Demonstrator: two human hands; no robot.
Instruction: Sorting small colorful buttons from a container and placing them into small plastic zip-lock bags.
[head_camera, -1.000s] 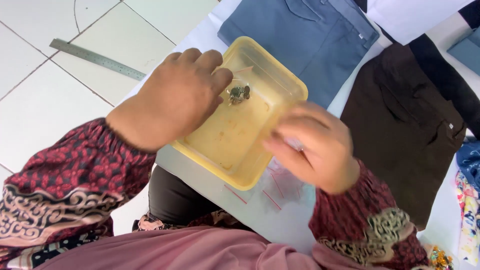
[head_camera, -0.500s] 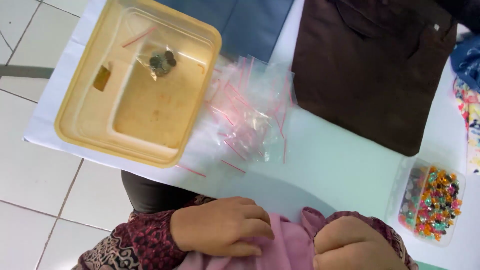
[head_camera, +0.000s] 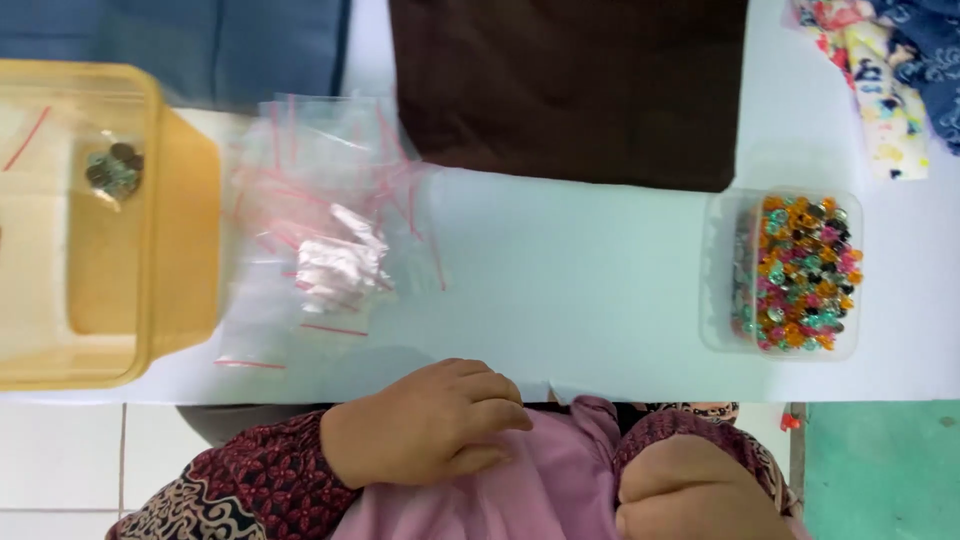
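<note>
My left hand (head_camera: 430, 420) lies with curled fingers on the pink cloth (head_camera: 520, 490) in my lap, just below the white table's (head_camera: 580, 290) front edge. My right hand (head_camera: 690, 490) is closed in a fist at the bottom edge, also against the pink cloth, and nothing shows in it. Above my left hand, a heap of small clear zip bags (head_camera: 320, 240) with red strips rests on the table. Left of the heap stands a yellow plastic tray (head_camera: 185, 250) holding a small cluster of dark metallic pieces (head_camera: 113, 170).
A clear box of colourful beads (head_camera: 795, 272) stands at the right. A dark brown garment (head_camera: 570, 85) and a blue garment (head_camera: 200, 45) lie at the back. Patterned fabric (head_camera: 880, 70) is at the top right. White floor tiles (head_camera: 60, 460) and a green surface (head_camera: 880, 470) lie below.
My hands left the yellow tray and dropped to my lap below the table edge. The view has shifted right, so the tray now sits at the left and the bead box shows fully.
</note>
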